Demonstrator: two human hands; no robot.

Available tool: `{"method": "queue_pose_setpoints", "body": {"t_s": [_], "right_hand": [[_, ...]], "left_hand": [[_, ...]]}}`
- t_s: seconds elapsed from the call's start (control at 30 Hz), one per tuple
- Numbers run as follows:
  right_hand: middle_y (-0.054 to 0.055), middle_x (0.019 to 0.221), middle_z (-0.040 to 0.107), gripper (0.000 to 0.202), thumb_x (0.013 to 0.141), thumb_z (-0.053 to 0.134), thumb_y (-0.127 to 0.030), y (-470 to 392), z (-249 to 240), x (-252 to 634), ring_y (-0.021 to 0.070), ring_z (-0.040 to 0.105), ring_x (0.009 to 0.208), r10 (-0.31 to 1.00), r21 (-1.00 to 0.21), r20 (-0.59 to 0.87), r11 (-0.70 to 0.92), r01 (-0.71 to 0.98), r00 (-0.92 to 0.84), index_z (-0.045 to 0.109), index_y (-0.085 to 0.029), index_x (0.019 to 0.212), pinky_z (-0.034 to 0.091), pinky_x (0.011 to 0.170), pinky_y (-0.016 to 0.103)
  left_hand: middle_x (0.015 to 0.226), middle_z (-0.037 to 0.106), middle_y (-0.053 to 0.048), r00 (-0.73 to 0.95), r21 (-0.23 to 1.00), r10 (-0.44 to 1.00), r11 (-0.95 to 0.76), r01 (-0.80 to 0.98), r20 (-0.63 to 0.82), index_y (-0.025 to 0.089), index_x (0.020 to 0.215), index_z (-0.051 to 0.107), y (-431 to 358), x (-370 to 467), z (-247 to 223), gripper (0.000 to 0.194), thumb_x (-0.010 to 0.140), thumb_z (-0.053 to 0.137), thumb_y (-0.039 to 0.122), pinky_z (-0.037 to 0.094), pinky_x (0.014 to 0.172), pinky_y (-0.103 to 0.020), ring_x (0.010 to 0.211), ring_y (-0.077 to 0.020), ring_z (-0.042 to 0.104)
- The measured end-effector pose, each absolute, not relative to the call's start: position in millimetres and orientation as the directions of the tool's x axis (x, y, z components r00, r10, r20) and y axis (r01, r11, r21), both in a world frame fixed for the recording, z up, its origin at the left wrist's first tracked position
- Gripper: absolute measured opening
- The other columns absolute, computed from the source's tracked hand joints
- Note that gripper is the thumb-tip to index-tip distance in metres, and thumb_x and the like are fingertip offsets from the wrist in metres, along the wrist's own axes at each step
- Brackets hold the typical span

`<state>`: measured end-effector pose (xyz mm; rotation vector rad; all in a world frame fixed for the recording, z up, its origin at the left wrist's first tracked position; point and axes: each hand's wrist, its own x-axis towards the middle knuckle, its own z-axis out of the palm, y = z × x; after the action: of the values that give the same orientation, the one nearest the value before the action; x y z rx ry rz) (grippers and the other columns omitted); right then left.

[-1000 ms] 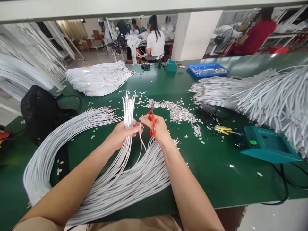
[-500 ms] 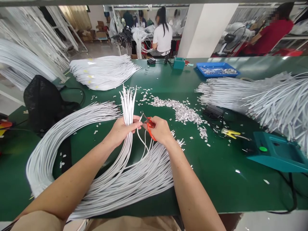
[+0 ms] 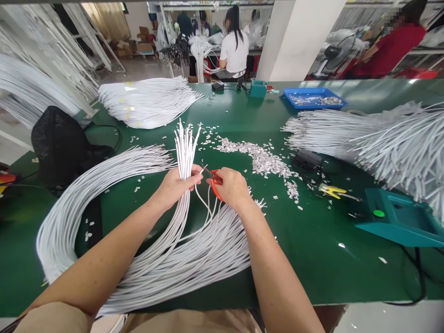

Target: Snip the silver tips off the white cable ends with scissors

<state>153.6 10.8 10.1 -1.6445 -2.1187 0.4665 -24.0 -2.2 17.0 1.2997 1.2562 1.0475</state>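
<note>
Cables [image 3: 185,152], thin and white, gathered upright in a bunch over the near middle of the green desk [image 3: 305,259]. Gripped by the left hand [image 3: 180,182] — curled around the bunch, tips fanning out above the fingers. Apart from the rest, a single strand [image 3: 203,170], pinched at the thumb of the same hand, end tilted up and to the right. Right hand [image 3: 231,187] closed around orange-handled scissors [image 3: 215,192], blades pointing left towards the end of that strand — touching it or only just beside it, cannot tell.

Below both hands, a thick white bundle [image 3: 180,273] across the near side of the desk, ends spread out past the right wrist. On the left, a curved bundle [image 3: 69,222], tips close to the left hand. Beyond the right hand, a pile of small silvery bits [image 3: 263,157]. Farther off to the right, a blue tray [image 3: 308,94] with more bits inside. Far left, a flat bundle [image 3: 145,101] with yellow marks; nearer, a black bag [image 3: 55,148]. Over on the right, a spread bundle [image 3: 322,132], a yellow-handled tool [image 3: 333,191] and a teal machine [image 3: 391,226] with a green button. Beyond the desk, a person in a white top [image 3: 234,53].
</note>
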Motion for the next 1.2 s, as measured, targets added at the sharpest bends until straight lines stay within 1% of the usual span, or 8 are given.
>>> {"method": "queue_pose_setpoints", "body": {"t_s": [0.13,0.27,0.5,0.77,0.97,1.07,1.13,1.2], "right_hand": [[0.003,0.075,0.060,0.026,0.087,0.060,-0.037,10.8,9.3,152.3,0.0136,0.051,0.065,0.964,-0.508,0.142,0.267,0.819,-0.225,0.062,-0.019,0.067,0.029,0.055,0.027],[0.003,0.075,0.060,0.025,0.086,0.061,-0.035,11.0,8.0,152.0,0.0133,0.051,0.066,0.961,-0.511,0.156,0.278,0.813,-0.230,0.062,-0.019,0.066,0.030,0.056,0.027],[0.003,0.074,0.060,0.028,0.087,0.060,-0.038,11.5,7.1,153.5,0.0143,0.051,0.065,0.965,-0.503,0.143,0.264,0.823,-0.222,0.061,-0.020,0.065,0.029,0.055,0.028],[0.005,0.075,0.060,0.024,0.087,0.059,-0.032,7.0,10.4,152.3,0.0155,0.051,0.066,0.960,-0.457,0.158,0.278,0.845,-0.230,0.062,-0.019,0.067,0.030,0.056,0.028],[0.003,0.074,0.059,0.025,0.084,0.063,-0.033,14.4,2.6,155.6,0.0137,0.049,0.065,0.959,-0.553,0.152,0.282,0.784,-0.238,0.060,-0.019,0.064,0.030,0.057,0.028],[0.001,0.073,0.061,0.020,0.077,0.069,-0.035,17.4,4.1,159.3,0.0135,0.050,0.065,0.979,-0.767,0.088,0.185,0.615,-0.185,0.063,-0.019,0.067,0.035,0.061,0.029],[0.001,0.076,0.064,0.017,0.074,0.070,-0.037,17.4,7.3,158.8,0.0140,0.054,0.068,0.990,-0.929,0.054,0.099,0.356,-0.132,0.068,-0.019,0.073,0.040,0.066,0.029],[0.001,0.079,0.067,0.021,0.072,0.070,-0.040,16.1,10.5,155.4,0.0145,0.056,0.072,0.995,-0.996,0.026,0.034,0.085,-0.099,0.073,-0.020,0.078,0.042,0.070,0.030]], "left_hand": [[0.074,0.064,-0.001,0.045,0.984,0.998,0.044,0.172,-0.052,0.016,0.092,0.069,-2.0,-25.2,17.5,0.030,0.074,0.074,0.039,0.043,0.058,-0.026,0.060,-0.0117,0.056],[0.076,0.068,-0.004,0.043,0.987,0.998,0.035,0.158,-0.042,0.014,0.090,0.069,-1.5,-25.2,17.8,0.030,0.072,0.074,0.039,0.044,0.058,-0.027,0.069,-0.0166,0.063],[0.081,0.072,-0.006,0.049,0.985,0.997,0.048,0.164,-0.057,0.015,0.094,0.071,-0.3,-26.7,14.3,0.031,0.074,0.073,0.038,0.046,0.059,-0.028,0.071,-0.0182,0.066],[0.073,0.067,-0.001,-0.017,0.972,0.999,0.041,0.230,-0.038,0.018,0.088,0.072,-1.5,-27.5,16.8,0.026,0.069,0.076,0.035,0.044,0.058,-0.027,0.062,-0.0136,0.057],[0.077,0.068,-0.004,0.050,0.990,0.996,0.072,0.120,-0.078,0.015,0.090,0.070,-1.5,-25.4,19.2,0.027,0.074,0.072,0.037,0.044,0.060,-0.026,0.069,-0.0150,0.060],[0.077,0.068,-0.004,0.039,0.986,0.996,0.070,0.152,-0.077,0.014,0.091,0.069,-1.8,-25.0,18.7,0.027,0.076,0.071,0.037,0.044,0.061,-0.026,0.069,-0.0146,0.060],[0.076,0.067,-0.002,0.032,0.979,0.997,0.063,0.194,-0.070,0.015,0.093,0.069,-1.9,-25.0,17.4,0.026,0.076,0.071,0.036,0.045,0.061,-0.026,0.069,-0.0141,0.060],[0.076,0.066,-0.001,0.031,0.974,0.998,0.054,0.221,-0.062,0.016,0.094,0.069,-2.0,-24.6,15.5,0.026,0.076,0.072,0.035,0.045,0.061,-0.026,0.069,-0.0140,0.060]]}}
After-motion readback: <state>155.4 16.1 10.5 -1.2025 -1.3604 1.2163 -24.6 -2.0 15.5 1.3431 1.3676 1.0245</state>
